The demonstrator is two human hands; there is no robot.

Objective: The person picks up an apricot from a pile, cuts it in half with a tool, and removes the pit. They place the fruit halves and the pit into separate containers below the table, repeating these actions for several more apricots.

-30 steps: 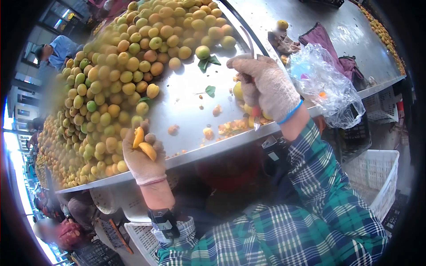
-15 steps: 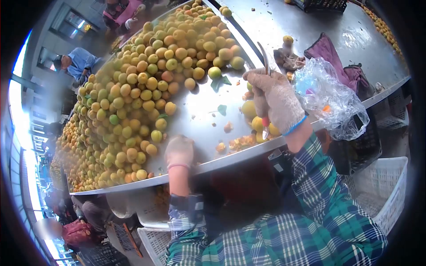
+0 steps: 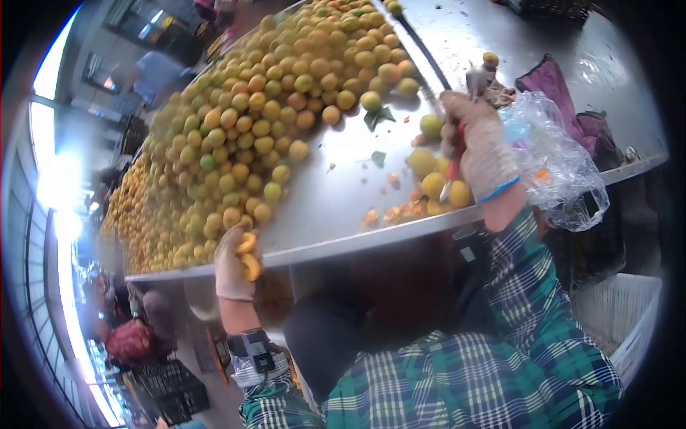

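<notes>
My left hand (image 3: 232,266), in a light work glove, is at the table's front edge. Its fingers are closed on cut apricot halves (image 3: 249,266), whose orange insides show. My right hand (image 3: 480,143), also gloved, is closed round a red-handled knife (image 3: 455,170). The handle's metal end sticks out below the fist; the blade above it is blurred. Several whole apricots (image 3: 432,184) lie just below and beside my right hand. Close by is a small heap of orange apricot scraps (image 3: 404,213).
A large apricot pile (image 3: 264,107) covers the left of the metal table (image 3: 336,193). A clear plastic bag (image 3: 554,157) and purple cloth (image 3: 554,96) lie on the right. A white crate (image 3: 625,307) stands below right, black crates (image 3: 168,390) below left. Other people (image 3: 153,75) are at far left.
My left hand has moved left and slightly up along the table edge, and apricot halves now show in it. My right hand has shifted right, still holding the knife. The camera view has turned somewhat.
</notes>
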